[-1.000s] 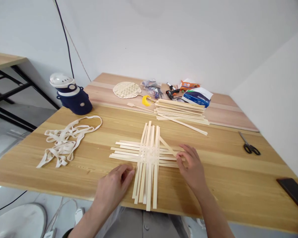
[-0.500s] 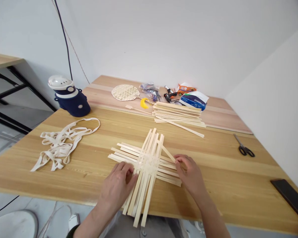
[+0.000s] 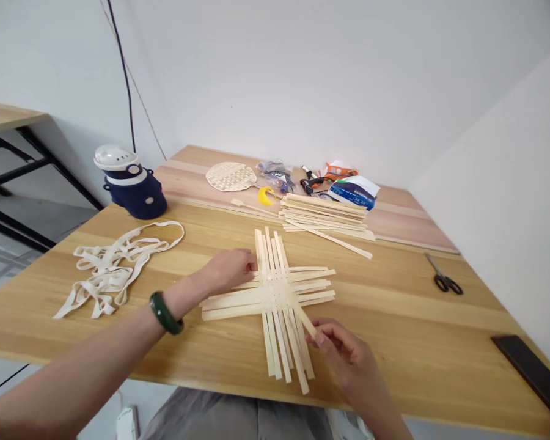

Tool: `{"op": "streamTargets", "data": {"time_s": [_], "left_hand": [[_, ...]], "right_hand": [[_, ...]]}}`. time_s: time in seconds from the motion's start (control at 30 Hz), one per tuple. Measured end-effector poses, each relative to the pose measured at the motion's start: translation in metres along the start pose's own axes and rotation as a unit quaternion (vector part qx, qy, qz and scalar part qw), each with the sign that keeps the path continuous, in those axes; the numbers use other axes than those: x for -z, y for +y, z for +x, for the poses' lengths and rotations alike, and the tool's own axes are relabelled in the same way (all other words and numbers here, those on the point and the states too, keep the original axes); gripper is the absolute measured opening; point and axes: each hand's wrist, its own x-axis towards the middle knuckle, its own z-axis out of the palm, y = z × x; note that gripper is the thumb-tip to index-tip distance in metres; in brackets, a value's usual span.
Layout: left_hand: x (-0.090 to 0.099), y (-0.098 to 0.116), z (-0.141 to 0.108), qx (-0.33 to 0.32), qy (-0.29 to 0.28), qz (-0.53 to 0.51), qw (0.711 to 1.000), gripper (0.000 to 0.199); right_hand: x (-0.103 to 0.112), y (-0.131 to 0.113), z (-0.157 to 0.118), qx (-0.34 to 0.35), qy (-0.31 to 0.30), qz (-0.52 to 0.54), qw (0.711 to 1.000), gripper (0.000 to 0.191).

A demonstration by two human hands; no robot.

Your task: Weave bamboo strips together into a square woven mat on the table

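Note:
A flat weave of pale bamboo strips (image 3: 275, 296) lies on the wooden table (image 3: 394, 305), its strips crossing over and under at the centre. My left hand (image 3: 229, 270) rests against the upper left of the weave, its fingertips at the strips, and the grip is hard to judge. My right hand (image 3: 341, 351) is at the front right, with thumb and fingers pinching the end of a loose diagonal bamboo strip (image 3: 305, 321). A green bangle (image 3: 165, 313) circles my left wrist.
Behind the weave lie a stack of bamboo strips (image 3: 325, 215) and a woven bamboo fan (image 3: 229, 176). Cream tape (image 3: 114, 272) is tangled at left, beside a navy-and-white object (image 3: 131, 192). Scissors (image 3: 444, 282) and a dark phone (image 3: 531, 370) lie at right.
The weave has turned clockwise on the table. My left hand has moved to its upper left, and my right hand has moved to the front right with the loose strip.

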Motion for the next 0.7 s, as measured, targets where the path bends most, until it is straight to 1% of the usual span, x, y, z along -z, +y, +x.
{"op": "streamTargets", "data": {"time_s": [0.07, 0.2, 0.3, 0.4, 0.47, 0.5, 0.57, 0.6, 0.63, 0.7], "left_hand": [[0.001, -0.001, 0.013, -0.018, -0.007, 0.019, 1.000, 0.013], [-0.001, 0.000, 0.030, -0.035, -0.003, 0.054, 0.998, 0.015], [-0.002, 0.006, 0.031, -0.026, 0.020, 0.077, 0.997, 0.012], [-0.008, 0.019, 0.021, -0.006, 0.060, 0.090, 0.994, 0.016], [-0.020, 0.028, 0.010, -0.005, 0.091, 0.086, 0.992, 0.024], [-0.029, 0.032, 0.004, -0.013, 0.110, 0.079, 0.991, 0.029], [-0.051, 0.038, -0.005, -0.074, 0.184, 0.041, 0.979, 0.039], [-0.062, 0.039, -0.009, -0.091, 0.204, 0.036, 0.974, 0.043], [-0.073, 0.039, -0.011, -0.095, 0.215, 0.037, 0.971, 0.048], [-0.089, 0.037, -0.014, -0.097, 0.217, 0.047, 0.970, 0.058]], "right_hand": [[0.006, 0.003, 0.001, 0.002, 0.029, -0.013, 0.999, 0.040], [0.026, 0.010, 0.009, 0.000, 0.058, -0.059, 0.997, 0.041], [0.035, 0.008, 0.020, 0.010, 0.103, -0.106, 0.989, 0.038], [0.036, 0.002, 0.040, 0.075, 0.159, -0.161, 0.971, 0.031], [0.031, -0.001, 0.057, 0.129, 0.166, -0.189, 0.959, 0.028], [0.027, -0.002, 0.066, 0.149, 0.156, -0.198, 0.956, 0.026], [0.017, -0.003, 0.083, 0.172, 0.123, -0.208, 0.955, 0.024], [0.012, -0.002, 0.091, 0.176, 0.107, -0.211, 0.956, 0.023], [0.007, -0.001, 0.097, 0.178, 0.091, -0.217, 0.956, 0.023], [-0.002, 0.001, 0.108, 0.173, 0.069, -0.246, 0.951, 0.023]]}}
